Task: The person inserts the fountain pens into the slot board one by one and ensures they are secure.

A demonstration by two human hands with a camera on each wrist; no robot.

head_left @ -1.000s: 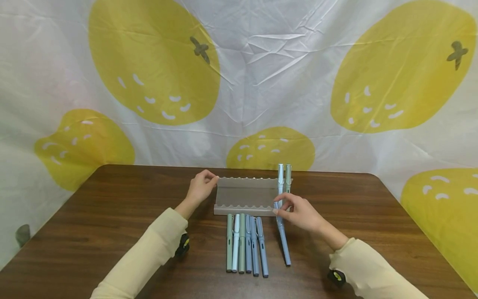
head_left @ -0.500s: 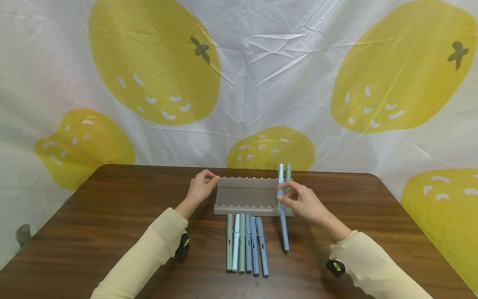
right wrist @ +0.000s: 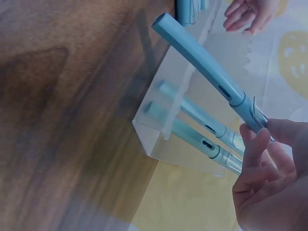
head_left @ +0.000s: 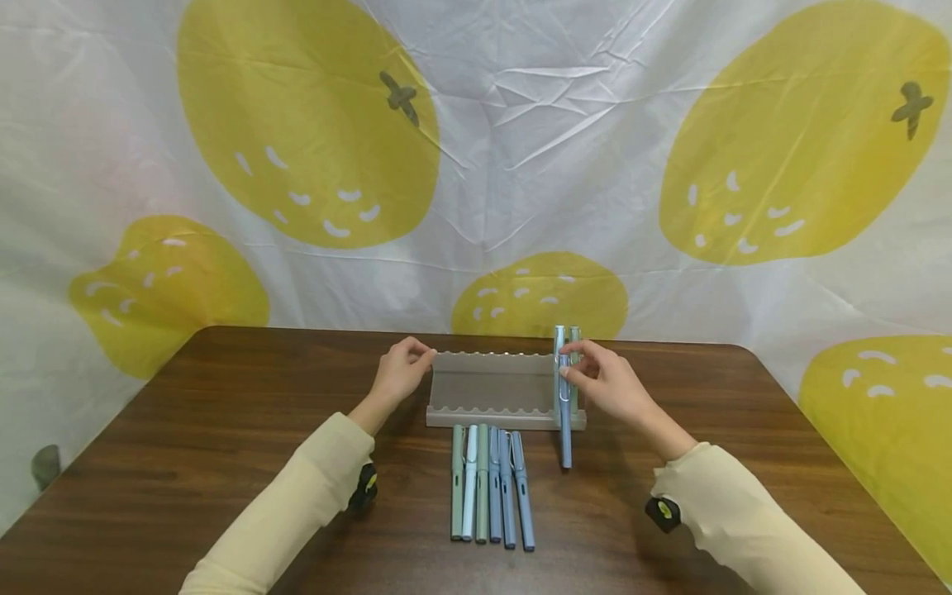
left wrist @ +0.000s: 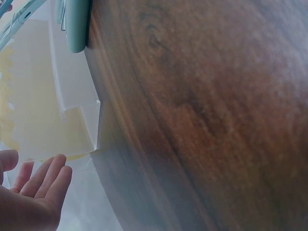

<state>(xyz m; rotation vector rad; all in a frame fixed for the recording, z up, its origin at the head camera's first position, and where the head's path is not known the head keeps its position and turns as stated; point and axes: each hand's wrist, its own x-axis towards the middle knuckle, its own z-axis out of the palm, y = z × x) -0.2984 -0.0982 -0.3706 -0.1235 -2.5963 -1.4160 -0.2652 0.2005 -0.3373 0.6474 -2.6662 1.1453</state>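
My right hand (head_left: 607, 378) pinches a dark blue fountain pen (head_left: 566, 430) near its capped end. In the right wrist view that pen (right wrist: 207, 65) is tilted above a translucent, scallop-edged pen rack (head_left: 491, 388). A light blue pen (head_left: 559, 340) and a green pen (head_left: 575, 335) lie in the rack's rightmost grooves, partly hidden by the right hand and the held pen. My left hand (head_left: 400, 372) pinches the rack's back left corner with thumb and fingertips; in the left wrist view, the left hand (left wrist: 36, 192) has its fingers fairly straight beside the rack's end.
In front of the rack several capped pens (head_left: 482, 487) lie side by side on the brown wooden table (head_left: 297, 529), green, light blue and darker blue. Behind the table hangs a white cloth (head_left: 483, 165) with yellow fruit prints.
My right hand has moved away from me and slightly right, carrying the blue pen from the rack's front edge to over its right grooves. The left hand and the rack have stayed put.
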